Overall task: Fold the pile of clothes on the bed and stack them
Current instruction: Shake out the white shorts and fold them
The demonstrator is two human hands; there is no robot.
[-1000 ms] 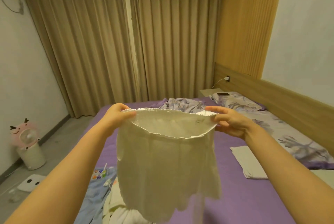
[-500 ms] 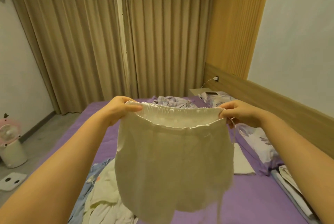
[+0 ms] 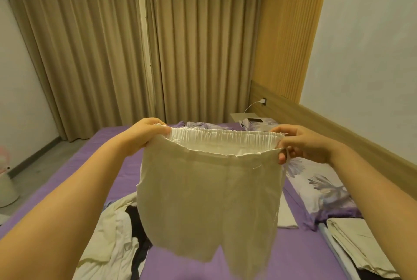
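Pair of cream-white lightweight fabric shorts with a gathered elastic waistband hangs in the air over the purple-sheeted bed, held up at chest height so the legs drop free and the garment squares itself before folding. Left hand grips one waistband end, fingers curled over the elastic; right hand pinches the other end, thumb underneath — waistband pulled taut between them to flatten it. Below left lies the unfolded pile of cream, white and black clothes, waiting. At the right edge sits a stack of folded pale cloth, probably the finished pile, though it is partly cut off. A small folded white piece lies just beside the shorts' right edge — likely the drop zone.
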